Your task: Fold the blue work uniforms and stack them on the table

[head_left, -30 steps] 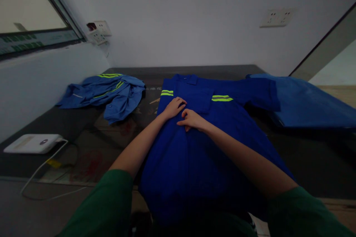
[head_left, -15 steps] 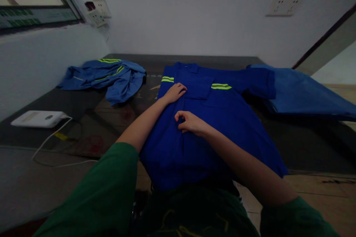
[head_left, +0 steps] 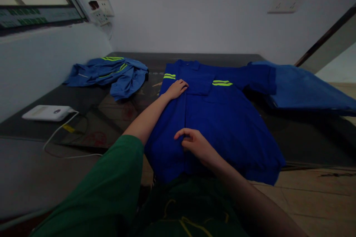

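Left hand (head_left: 177,89) is laid palm down at eleven o'clock on the shirt (head_left: 219,126), its fingers loosely extended, its palm hidden. The right hand (head_left: 194,142) is held half curled at seven o'clock over the shirt's lower front, index finger pointed toward nine; whether cloth is pinched beneath it cannot be made out. The shirt is spread across the middle of the table (head_left: 306,137), collar toward twelve, one sleeve stretched toward two and overlapping a blue cloth (head_left: 311,89), which is cut off by the frame at three. Part of the hem is covered by the wearer's green top (head_left: 200,196) at six, and the right forearm is cut off at five. At ten, a crumpled jacket (head_left: 128,81) is seen; at nine, a white device (head_left: 48,113) with a dark oval mark, its cable (head_left: 61,126) lost near the green sleeve at eight. Pale characters (head_left: 155,73) printed on the table beside the shirt are too faint to be read surely. Green lettering (head_left: 27,16) on the window at ten is blurred, and the tiny collar label (head_left: 187,64) is illegible.
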Demonstrator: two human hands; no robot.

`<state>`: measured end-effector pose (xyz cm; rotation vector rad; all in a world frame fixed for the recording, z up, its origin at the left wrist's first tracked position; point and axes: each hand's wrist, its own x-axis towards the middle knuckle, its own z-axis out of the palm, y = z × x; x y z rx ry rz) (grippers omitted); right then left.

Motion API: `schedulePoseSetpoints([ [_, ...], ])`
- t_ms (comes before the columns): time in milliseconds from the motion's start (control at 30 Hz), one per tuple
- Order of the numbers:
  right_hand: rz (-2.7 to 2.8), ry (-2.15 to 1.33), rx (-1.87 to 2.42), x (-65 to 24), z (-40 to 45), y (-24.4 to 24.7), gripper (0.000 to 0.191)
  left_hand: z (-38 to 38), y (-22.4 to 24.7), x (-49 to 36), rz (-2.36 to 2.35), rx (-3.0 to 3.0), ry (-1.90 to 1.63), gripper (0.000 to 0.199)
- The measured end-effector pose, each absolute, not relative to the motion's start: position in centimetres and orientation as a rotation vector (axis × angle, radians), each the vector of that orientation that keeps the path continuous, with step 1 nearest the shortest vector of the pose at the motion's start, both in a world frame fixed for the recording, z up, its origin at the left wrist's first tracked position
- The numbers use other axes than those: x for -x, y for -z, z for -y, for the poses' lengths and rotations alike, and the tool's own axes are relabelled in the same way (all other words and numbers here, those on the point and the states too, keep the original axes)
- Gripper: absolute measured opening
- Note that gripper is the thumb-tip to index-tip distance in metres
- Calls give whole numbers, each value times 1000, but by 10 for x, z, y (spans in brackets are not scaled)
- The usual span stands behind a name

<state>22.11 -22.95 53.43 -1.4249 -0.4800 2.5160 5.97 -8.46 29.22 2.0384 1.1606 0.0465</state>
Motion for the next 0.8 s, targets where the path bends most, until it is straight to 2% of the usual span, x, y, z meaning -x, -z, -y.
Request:
schedulePoseSetpoints([
  [167,682,-2419,1547,-221,256,-557,24,84,-294,-60,-1161,-2030,-46,24],
  [267,587,-2327,1576,-216,283,-562,25,84,-294,-61,-1155,-2035,-48,24],
  [433,206,-2232,1580,-214,324,-566,48,84,-292,-60,-1147,-2037,-52,23],
  [567,255,-2342,1600,-222,333,-575,55,84,-290,-60,-1146,-2042,-64,23],
  [633,380,-2396,1626,-225,334,-577,47,84,-290,-60,-1151,-2044,-62,23],
  [733,546,-2426,1638,-225,336,-572,25,85,-290,-60,-1162,-2041,-60,23],
  [800,543,-2409,1610,-222,338,-566,25,85,-290,-60,-1164,-2033,-59,23],
])
